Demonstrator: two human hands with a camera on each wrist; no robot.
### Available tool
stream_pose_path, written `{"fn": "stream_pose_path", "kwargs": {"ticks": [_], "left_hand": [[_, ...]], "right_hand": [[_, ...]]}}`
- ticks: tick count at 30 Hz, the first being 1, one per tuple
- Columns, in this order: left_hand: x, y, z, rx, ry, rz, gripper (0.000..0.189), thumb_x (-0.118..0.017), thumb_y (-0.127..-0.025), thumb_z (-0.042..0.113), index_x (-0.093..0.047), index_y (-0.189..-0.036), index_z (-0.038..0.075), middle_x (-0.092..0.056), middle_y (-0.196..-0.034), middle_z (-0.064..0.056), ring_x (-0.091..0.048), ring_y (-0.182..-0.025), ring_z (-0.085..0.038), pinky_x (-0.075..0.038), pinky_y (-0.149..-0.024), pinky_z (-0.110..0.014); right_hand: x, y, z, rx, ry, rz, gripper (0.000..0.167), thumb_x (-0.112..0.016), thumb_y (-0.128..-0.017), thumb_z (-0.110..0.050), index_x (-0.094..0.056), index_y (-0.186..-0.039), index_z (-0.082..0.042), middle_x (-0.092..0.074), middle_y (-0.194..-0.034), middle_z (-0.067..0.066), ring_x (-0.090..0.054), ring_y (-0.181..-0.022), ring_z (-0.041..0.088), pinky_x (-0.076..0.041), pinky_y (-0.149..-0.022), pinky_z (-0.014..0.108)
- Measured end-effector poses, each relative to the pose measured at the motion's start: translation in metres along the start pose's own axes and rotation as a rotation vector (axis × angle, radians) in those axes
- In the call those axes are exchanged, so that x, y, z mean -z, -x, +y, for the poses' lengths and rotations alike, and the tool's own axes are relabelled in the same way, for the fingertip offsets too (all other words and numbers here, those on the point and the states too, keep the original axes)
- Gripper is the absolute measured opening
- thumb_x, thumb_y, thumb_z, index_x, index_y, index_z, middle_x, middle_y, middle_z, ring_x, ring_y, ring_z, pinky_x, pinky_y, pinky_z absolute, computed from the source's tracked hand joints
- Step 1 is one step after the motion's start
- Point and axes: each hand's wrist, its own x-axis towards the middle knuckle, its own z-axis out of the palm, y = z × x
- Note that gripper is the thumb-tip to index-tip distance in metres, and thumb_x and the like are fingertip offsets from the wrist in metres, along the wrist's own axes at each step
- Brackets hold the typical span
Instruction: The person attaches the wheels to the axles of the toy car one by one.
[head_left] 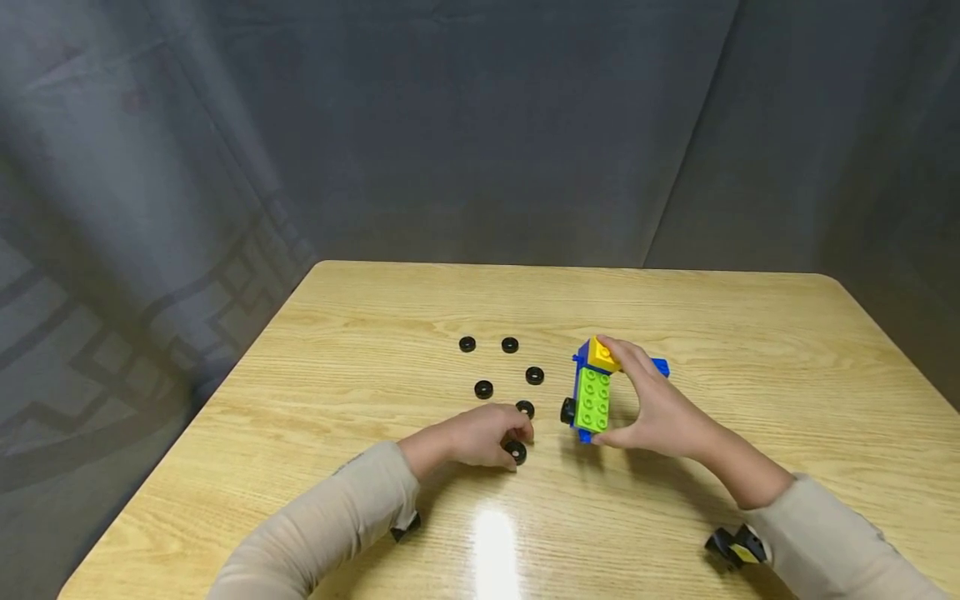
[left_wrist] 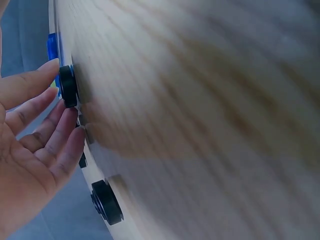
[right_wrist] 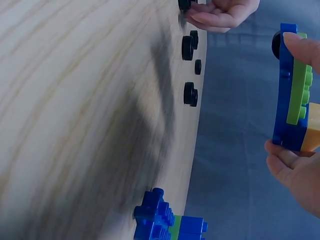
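My left hand pinches a black toy wheel on the table between thumb and fingertips; the left wrist view shows this wheel standing out dark between them. My right hand grips a toy vehicle built of bricks, raised off the tabletop. It has a blue base, a studded lime-green brick and a yellow brick at its far end. One black wheel sits on its left side. Thumb and fingers span the vehicle's two ends.
Several loose black wheels lie on the wooden table beyond and beside my left hand. Behind my right hand stands another blue-and-green brick build, mostly hidden in the head view. A grey curtain hangs past the table's far edge.
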Motion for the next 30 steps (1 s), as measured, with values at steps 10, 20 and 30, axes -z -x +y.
{"fn": "stream_pose_path", "kwargs": {"ticks": [10,20,30], "left_hand": [[-0.0017,-0.0018,-0.001,0.02,-0.054,-0.029,0.03,-0.072,-0.068,0.01,-0.059,-0.095,0.012,-0.051,-0.09,0.006,-0.049,-0.081,-0.005,-0.039,-0.073,-0.016],[-0.0036,-0.0034,-0.0031,-0.012,-0.108,-0.022,0.024,-0.07,-0.071,0.015,-0.059,-0.092,0.014,-0.049,-0.086,0.007,-0.046,-0.077,-0.005,-0.038,-0.071,-0.015],[0.0017,-0.0034,-0.0025,-0.049,-0.087,0.002,0.024,-0.068,-0.074,0.018,-0.058,-0.096,0.015,-0.051,-0.086,0.008,-0.046,-0.077,-0.003,-0.038,-0.07,-0.015]], "right_hand": [[0.0002,0.002,0.0055,-0.017,-0.006,-0.018,0.109,-0.08,-0.054,-0.037,-0.014,-0.137,-0.012,-0.02,-0.134,0.017,-0.029,-0.115,0.037,-0.035,-0.08,0.057],[-0.0008,0.003,0.0077,-0.032,-0.007,-0.036,0.109,-0.08,-0.054,-0.036,-0.012,-0.138,-0.017,-0.02,-0.133,0.016,-0.032,-0.112,0.036,-0.036,-0.079,0.057],[-0.0012,0.0045,0.0092,-0.031,0.009,-0.022,0.109,-0.08,-0.054,-0.038,-0.013,-0.137,-0.016,-0.02,-0.133,0.016,-0.033,-0.111,0.036,-0.036,-0.079,0.057]]}}
